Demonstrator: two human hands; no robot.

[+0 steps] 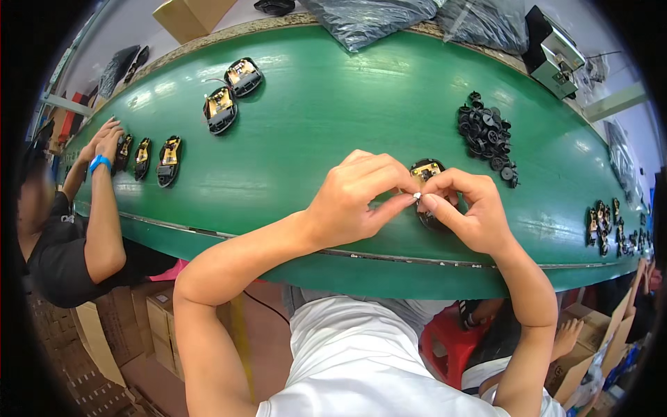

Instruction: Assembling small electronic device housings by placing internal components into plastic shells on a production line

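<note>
Left hand [361, 191], right hand [476, 208], centre: fingertips pinched on small white part [417, 196], presumably for fine control; black-cased unit [426, 170] beneath, on counter [313, 118].

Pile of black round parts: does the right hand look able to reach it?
Probably yes: only green tabletop seems to lie between the right hand and the pile of black round parts, though that hand is busy at a small white piece.
</note>
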